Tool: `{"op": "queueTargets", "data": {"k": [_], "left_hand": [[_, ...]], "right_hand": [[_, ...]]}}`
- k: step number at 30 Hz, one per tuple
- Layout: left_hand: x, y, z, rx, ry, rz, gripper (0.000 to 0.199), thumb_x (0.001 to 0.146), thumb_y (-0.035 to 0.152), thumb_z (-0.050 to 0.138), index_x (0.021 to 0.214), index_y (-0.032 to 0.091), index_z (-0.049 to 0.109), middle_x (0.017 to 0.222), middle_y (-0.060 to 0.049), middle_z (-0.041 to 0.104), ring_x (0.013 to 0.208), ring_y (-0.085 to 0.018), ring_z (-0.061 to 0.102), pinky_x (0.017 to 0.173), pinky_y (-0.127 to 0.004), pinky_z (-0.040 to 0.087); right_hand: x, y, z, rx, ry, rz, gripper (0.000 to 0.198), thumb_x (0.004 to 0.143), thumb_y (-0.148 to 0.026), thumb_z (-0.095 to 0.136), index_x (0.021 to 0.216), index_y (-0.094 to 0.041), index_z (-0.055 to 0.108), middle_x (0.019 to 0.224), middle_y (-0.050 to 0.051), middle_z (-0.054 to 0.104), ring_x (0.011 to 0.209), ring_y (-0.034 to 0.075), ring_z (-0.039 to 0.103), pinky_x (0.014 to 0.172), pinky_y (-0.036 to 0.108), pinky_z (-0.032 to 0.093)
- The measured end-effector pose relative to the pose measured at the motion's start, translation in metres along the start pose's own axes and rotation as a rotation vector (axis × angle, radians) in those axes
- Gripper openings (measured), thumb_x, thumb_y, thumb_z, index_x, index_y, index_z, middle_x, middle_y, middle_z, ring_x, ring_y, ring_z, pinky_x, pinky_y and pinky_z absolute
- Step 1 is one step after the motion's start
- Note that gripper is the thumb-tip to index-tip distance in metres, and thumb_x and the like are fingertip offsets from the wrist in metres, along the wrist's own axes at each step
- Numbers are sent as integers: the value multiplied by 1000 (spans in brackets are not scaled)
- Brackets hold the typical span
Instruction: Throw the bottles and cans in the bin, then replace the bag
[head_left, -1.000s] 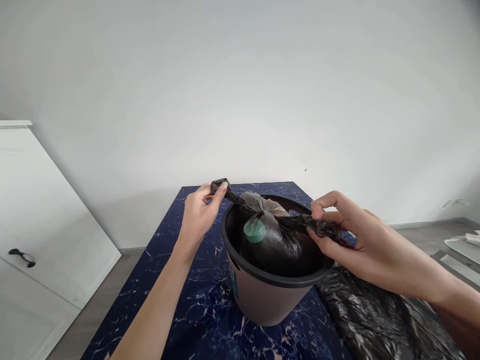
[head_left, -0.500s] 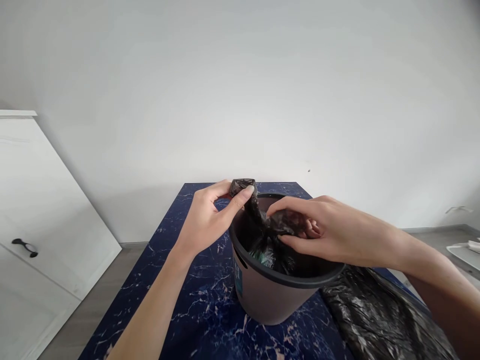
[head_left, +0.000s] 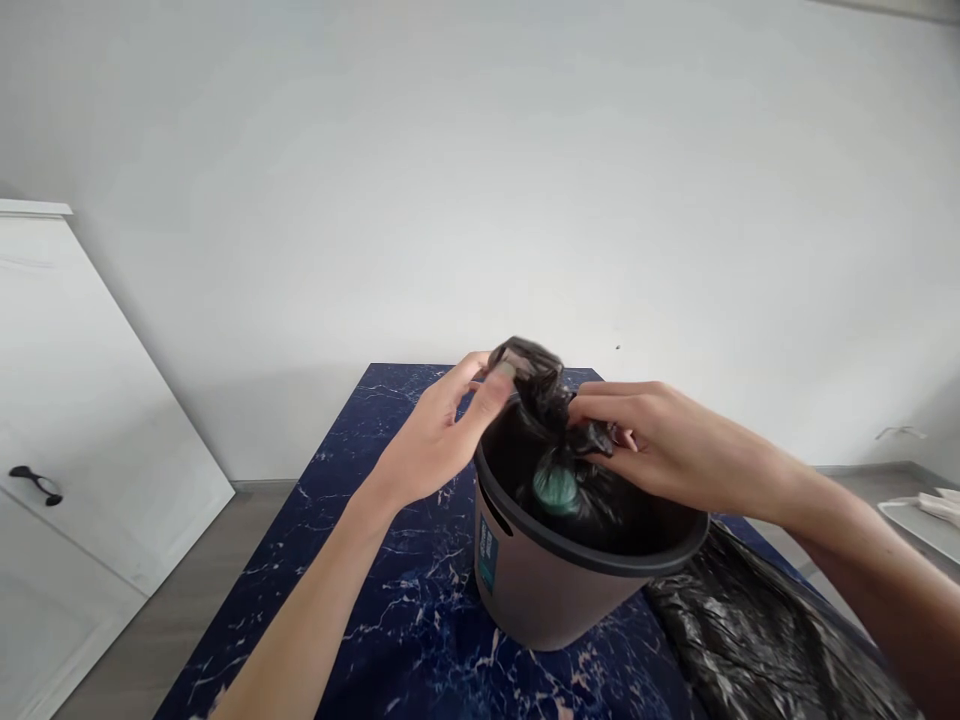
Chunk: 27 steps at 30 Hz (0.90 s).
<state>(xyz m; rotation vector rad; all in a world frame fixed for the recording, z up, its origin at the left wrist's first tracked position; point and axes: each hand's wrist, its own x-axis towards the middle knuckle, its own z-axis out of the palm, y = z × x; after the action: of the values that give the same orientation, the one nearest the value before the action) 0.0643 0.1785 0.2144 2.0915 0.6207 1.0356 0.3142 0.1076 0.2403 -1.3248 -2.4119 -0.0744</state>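
Black thin-plastic rubbish bag [head_left: 577, 490] sits inside a round grey-brown plastic bin with a dark rim [head_left: 540, 585], on a dark blue marbled tabletop [head_left: 390, 590]. Left hand [head_left: 442, 435] at the bin's 10 o'clock rim pinches one bag tail between thumb and fingertips. Right hand [head_left: 660, 445], over the rim from 3 o'clock, has fingers closed on the other tail. Crumpled black plastic sheet [head_left: 757, 640] touches the bin at 4 o'clock. Bare tabletop open from 7 to 11 o'clock; white cabinet [head_left: 67, 440] well apart at 9.
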Motion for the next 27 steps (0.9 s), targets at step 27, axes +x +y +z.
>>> {"op": "queueTargets", "data": {"k": [27], "left_hand": [[0,-16,-2,33,-164,-324,63,100,30,54,161,37,39,175,-7,42,156,-38,46,117,-62,50]], "right_hand": [[-39,117,-59,737,1429,374,19,79,-7,69,96,-14,73,104,9,73,104,24,73,94,49,63]]}}
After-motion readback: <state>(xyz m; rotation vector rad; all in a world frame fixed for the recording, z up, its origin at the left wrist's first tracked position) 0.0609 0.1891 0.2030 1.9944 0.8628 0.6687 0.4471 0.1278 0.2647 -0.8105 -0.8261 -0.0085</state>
